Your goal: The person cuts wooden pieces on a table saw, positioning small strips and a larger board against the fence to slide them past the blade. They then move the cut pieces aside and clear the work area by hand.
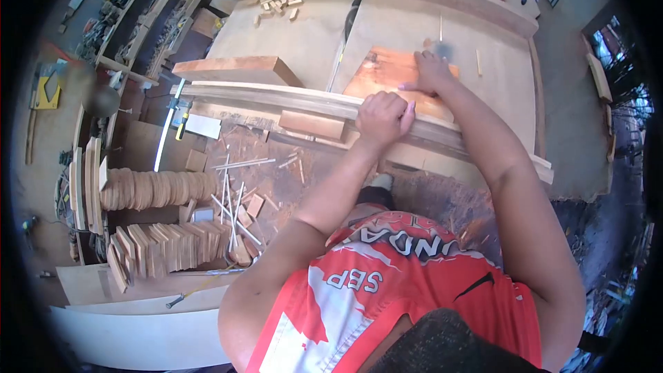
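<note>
place: woodworking workshop | evidence: table saw blade (351,17), stacked wood offcuts (166,245), sawdust floor (442,200)

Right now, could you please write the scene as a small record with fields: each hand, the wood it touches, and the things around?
left hand: left hand curled shut over the long pale wooden rail
right hand: right hand open, flat on the reddish-brown flat wooden board
saw: dark saw blade, left of the board, apart from both hands
beside: thick brown wooden block, just beyond the rail
far end: small pale wood offcuts
below: row of round wooden discs
</note>
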Motion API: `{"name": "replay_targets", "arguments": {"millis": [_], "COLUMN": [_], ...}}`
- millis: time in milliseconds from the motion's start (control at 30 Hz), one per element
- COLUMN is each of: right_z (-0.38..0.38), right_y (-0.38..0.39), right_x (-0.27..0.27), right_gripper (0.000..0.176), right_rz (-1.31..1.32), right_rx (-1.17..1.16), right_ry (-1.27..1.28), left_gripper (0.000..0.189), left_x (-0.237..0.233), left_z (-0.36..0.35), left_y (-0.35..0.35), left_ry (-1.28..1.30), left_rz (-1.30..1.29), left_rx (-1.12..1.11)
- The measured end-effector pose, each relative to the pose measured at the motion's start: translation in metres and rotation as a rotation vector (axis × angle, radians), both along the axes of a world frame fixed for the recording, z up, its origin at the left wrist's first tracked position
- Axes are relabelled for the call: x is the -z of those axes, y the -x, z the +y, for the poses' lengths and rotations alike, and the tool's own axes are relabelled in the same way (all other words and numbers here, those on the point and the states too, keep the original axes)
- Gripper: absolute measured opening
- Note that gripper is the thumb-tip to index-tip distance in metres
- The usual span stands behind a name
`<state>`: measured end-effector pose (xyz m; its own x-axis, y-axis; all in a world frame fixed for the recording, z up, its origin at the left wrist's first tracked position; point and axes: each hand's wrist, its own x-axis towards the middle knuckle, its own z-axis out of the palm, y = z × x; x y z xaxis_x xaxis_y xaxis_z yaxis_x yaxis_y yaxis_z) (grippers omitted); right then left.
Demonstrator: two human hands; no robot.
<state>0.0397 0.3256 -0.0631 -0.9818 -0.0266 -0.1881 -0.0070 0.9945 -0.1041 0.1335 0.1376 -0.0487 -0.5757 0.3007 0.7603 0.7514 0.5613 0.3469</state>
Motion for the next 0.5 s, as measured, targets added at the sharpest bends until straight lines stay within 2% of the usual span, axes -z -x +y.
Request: {"name": "replay_targets", "arguments": {"millis": [267, 500], "right_z": [-0.005, -0.005], "right_y": [-0.006, -0.014], "right_x": [-0.012, -0.01], "right_gripper": [0.115, 0.116], "right_rz": [-0.002, 0.049], "right_rx": [0.036, 0.085], "right_ry": [-0.025, -0.042], "left_gripper": [0.021, 0.019], "left_x": [-0.007, -0.01], "left_z": [-0.006, -0.013], "left_y": [-0.006, -0.015], "left_ry": [-0.063, -0.049], "left_rz": [0.112, 0.105], "left_rx": [0.019, 0.036]}}
